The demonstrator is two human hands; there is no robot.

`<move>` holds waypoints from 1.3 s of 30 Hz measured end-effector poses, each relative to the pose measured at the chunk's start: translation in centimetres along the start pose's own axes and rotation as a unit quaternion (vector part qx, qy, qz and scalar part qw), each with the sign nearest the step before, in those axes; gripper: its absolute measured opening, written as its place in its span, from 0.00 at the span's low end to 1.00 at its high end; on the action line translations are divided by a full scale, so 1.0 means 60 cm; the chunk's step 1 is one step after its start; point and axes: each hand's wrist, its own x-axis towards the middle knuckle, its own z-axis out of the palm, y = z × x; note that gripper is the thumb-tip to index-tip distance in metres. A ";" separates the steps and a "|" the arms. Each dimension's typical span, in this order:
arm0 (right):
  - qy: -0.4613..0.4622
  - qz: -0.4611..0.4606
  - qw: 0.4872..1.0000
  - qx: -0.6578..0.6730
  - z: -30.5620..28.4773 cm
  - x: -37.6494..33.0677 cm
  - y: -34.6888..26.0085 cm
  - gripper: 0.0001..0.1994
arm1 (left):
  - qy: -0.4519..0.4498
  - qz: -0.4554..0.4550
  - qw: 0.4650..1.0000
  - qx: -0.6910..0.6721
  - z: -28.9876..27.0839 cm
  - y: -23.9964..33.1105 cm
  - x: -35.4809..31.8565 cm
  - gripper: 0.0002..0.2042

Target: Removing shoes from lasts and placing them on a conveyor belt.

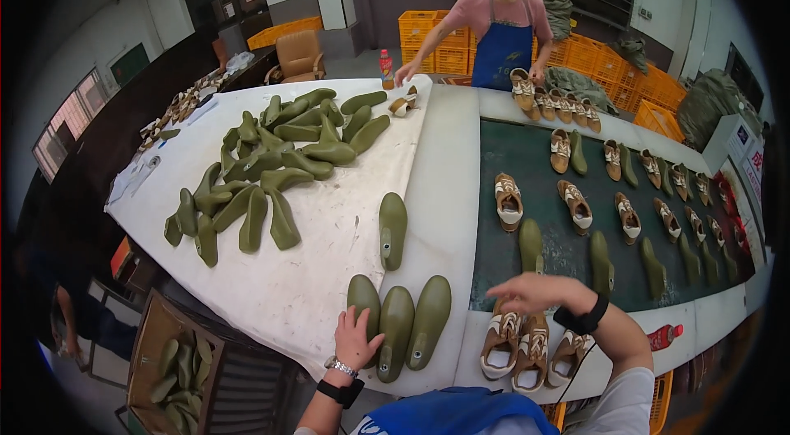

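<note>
My left hand [355, 342] lies with its fingers spread against the nearest green shoe last [363, 297]. Two more lasts, a middle one [397, 328] and a right one [431, 321], stand beside it in a row, and a single last [392, 229] lies just beyond. Over the near edge of the dark green belt, my right hand [531, 293] hovers with its fingers extended to the left and nothing seen in them. Below it sit three brown-and-white sneakers, a left one [500, 346], a middle one [532, 353] and a right one [568, 357].
A heap of green lasts [280, 147] covers the white table. Sneakers and lasts line the belt [535, 163]. Across the table, a person in a blue apron [504, 52] holds a sneaker [522, 89]. A box of lasts [156, 311] stands lower left; a red bottle [665, 337] lies right.
</note>
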 end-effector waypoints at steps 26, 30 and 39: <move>0.252 0.210 0.942 -0.069 0.381 0.249 -0.133 0.29 | 0.126 -0.020 0.983 -0.132 0.106 -0.039 -0.073 0.18; 0.227 0.215 0.947 -0.075 0.390 0.211 -0.138 0.41 | 0.112 -0.018 0.974 -0.197 0.090 -0.012 -0.075 0.19; 0.191 0.201 0.954 -0.112 0.374 0.247 -0.153 0.41 | 0.097 -0.027 0.981 -0.169 0.065 -0.043 -0.068 0.18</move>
